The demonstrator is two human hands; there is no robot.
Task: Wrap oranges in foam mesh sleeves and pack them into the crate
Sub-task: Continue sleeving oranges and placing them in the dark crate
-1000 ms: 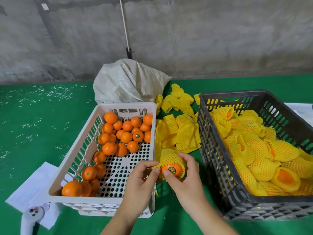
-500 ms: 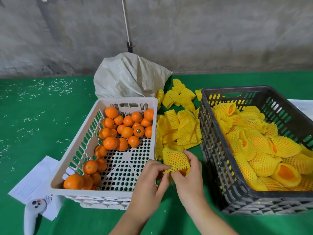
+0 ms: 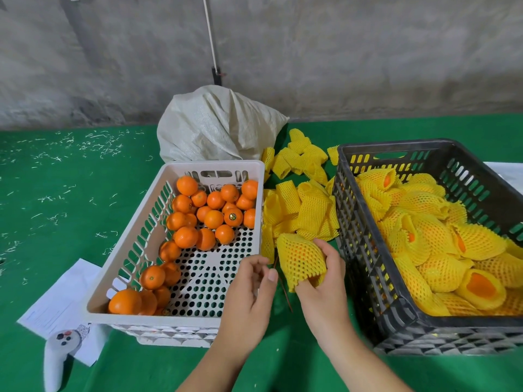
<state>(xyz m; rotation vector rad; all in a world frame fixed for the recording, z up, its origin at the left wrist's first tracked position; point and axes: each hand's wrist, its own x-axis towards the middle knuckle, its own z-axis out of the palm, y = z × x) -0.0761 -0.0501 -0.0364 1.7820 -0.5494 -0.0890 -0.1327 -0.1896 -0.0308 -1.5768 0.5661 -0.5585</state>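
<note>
The right hand (image 3: 322,281) grips the sleeved orange (image 3: 301,261) between white crate (image 3: 124,267) and black crate (image 3: 368,250), just beside its wall; the left hand (image 3: 249,292), loosely open, has apparently let go.

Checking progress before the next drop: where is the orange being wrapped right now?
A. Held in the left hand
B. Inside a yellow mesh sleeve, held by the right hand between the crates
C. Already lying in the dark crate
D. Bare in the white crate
B: the right hand grips the sleeved orange in the gap between the white crate and the dark crate, while the left hand holds nothing.
</note>
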